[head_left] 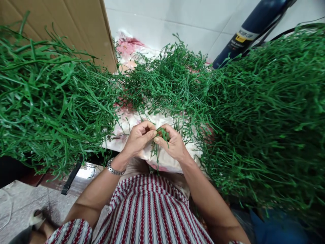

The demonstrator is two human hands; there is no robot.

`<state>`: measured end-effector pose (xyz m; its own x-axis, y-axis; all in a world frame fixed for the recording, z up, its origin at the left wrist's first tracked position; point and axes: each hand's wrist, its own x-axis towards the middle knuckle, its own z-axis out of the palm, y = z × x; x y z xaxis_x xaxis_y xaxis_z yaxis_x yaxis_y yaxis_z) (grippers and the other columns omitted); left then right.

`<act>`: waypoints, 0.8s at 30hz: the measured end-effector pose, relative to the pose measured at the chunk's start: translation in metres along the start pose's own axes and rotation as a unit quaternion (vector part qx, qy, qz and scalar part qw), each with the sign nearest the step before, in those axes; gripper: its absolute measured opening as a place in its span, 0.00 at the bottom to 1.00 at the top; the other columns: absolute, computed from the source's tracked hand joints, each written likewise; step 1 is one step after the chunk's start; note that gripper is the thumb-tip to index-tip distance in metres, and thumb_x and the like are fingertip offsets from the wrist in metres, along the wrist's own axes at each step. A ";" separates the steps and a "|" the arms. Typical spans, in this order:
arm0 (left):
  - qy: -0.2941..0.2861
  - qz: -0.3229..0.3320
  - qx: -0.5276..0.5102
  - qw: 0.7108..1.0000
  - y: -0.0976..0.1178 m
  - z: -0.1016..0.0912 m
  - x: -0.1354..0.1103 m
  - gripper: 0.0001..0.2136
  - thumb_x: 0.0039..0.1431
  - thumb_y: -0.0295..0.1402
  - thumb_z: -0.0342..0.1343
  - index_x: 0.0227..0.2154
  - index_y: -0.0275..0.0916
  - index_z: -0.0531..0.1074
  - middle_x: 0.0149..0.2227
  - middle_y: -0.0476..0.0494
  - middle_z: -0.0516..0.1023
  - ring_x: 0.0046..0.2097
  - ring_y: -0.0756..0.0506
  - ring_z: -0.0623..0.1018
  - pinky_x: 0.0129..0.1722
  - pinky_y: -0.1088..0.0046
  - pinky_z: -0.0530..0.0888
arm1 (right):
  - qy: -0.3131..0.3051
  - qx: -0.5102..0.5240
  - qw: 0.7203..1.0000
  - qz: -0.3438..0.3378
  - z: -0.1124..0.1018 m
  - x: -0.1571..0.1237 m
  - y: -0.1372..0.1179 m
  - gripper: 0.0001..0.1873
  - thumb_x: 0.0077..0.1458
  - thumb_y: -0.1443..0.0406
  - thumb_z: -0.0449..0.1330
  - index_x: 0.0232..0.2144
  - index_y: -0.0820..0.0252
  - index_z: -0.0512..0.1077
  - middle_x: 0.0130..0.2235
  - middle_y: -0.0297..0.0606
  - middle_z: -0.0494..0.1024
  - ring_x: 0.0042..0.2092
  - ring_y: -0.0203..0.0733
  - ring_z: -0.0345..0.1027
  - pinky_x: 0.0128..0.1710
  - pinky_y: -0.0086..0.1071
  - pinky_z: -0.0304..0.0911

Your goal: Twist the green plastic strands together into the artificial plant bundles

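My left hand (138, 137) and my right hand (173, 142) meet in front of my chest, fingers curled and pinched together. Between the fingertips sits a small bunch of green plastic strands (163, 134), gripped by both hands, with a few strands hanging down below the right hand. A metal watch (113, 168) is on my left wrist. The hands hover over a white and pink printed sack (162, 157) lying on my lap.
Big heaps of green plastic strands lie at the left (48, 101), the middle back (172, 78) and the right (269, 115). A cardboard box (73, 23) stands at the back left. A dark blue tube (254, 27) leans at the upper right on white tiles.
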<state>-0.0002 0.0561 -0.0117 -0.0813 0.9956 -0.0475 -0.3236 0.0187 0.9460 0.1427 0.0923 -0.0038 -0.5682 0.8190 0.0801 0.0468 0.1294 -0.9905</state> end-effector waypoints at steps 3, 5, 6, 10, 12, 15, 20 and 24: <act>-0.007 0.005 0.020 1.000 0.002 0.000 -0.002 0.11 0.44 0.36 0.63 0.24 0.35 0.68 0.23 0.51 0.66 0.25 0.54 0.65 0.24 0.80 0.61 | -0.009 -0.033 0.999 -0.015 0.000 -0.001 0.002 0.13 0.49 0.57 0.60 0.28 0.59 0.62 0.25 0.28 0.60 0.26 0.30 0.51 0.26 0.25 0.51; -0.002 0.021 0.042 0.999 0.002 0.001 -0.003 0.10 0.46 0.35 0.61 0.23 0.35 0.67 0.23 0.52 0.65 0.26 0.54 0.64 0.25 0.80 0.61 | -0.015 -0.059 0.998 -0.024 -0.001 -0.001 0.003 0.11 0.50 0.59 0.59 0.27 0.59 0.62 0.25 0.28 0.59 0.26 0.30 0.51 0.27 0.25 0.51; 0.002 0.030 0.044 0.999 0.001 0.002 -0.004 0.10 0.48 0.35 0.60 0.23 0.35 0.66 0.23 0.52 0.65 0.26 0.54 0.64 0.25 0.80 0.61 | -0.017 -0.068 0.997 -0.029 -0.001 -0.001 0.002 0.11 0.51 0.60 0.59 0.27 0.59 0.61 0.25 0.27 0.59 0.26 0.30 0.51 0.27 0.25 0.50; 0.018 0.035 -0.012 0.999 -0.003 0.004 -0.005 0.10 0.50 0.36 0.58 0.25 0.36 0.64 0.23 0.53 0.63 0.24 0.55 0.62 0.24 0.82 0.60 | -0.012 -0.081 0.996 -0.045 -0.003 -0.001 0.000 0.10 0.52 0.61 0.57 0.26 0.60 0.60 0.25 0.28 0.58 0.27 0.30 0.51 0.27 0.25 0.50; -0.007 0.009 -0.043 0.999 -0.003 0.003 -0.005 0.10 0.49 0.36 0.59 0.28 0.36 0.66 0.25 0.52 0.65 0.25 0.55 0.64 0.25 0.82 0.62 | -0.014 -0.084 0.996 -0.041 -0.002 -0.001 0.000 0.10 0.52 0.62 0.57 0.25 0.60 0.60 0.25 0.28 0.58 0.27 0.30 0.51 0.26 0.25 0.50; -0.054 -0.015 -0.044 0.997 -0.002 0.000 -0.003 0.13 0.44 0.35 0.63 0.33 0.36 0.69 0.27 0.50 0.69 0.28 0.53 0.68 0.27 0.80 0.64 | -0.023 -0.098 0.995 -0.026 0.001 -0.003 0.002 0.10 0.50 0.63 0.58 0.24 0.60 0.60 0.24 0.27 0.57 0.26 0.29 0.50 0.25 0.25 0.49; 0.035 0.052 -0.033 0.998 -0.007 0.003 0.000 0.09 0.42 0.32 0.64 0.22 0.35 0.69 0.21 0.53 0.65 0.25 0.55 0.64 0.24 0.80 0.60 | -0.032 -0.087 0.996 -0.015 0.002 -0.001 0.003 0.12 0.50 0.63 0.59 0.22 0.60 0.59 0.23 0.27 0.55 0.25 0.29 0.48 0.25 0.25 0.48; 0.065 0.070 -0.138 0.986 -0.005 0.013 -0.003 0.08 0.43 0.30 0.63 0.21 0.36 0.68 0.23 0.51 0.67 0.27 0.53 0.65 0.27 0.79 0.62 | -0.044 -0.015 0.999 -0.004 -0.001 0.001 -0.001 0.09 0.52 0.60 0.57 0.27 0.60 0.64 0.26 0.30 0.62 0.28 0.31 0.54 0.28 0.26 0.52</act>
<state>0.0143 0.0547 -0.0120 -0.2579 0.9660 0.0186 -0.5433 -0.1609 0.8240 0.1429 0.0933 -0.0028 -0.6392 0.7652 0.0767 0.0649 0.1532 -0.9861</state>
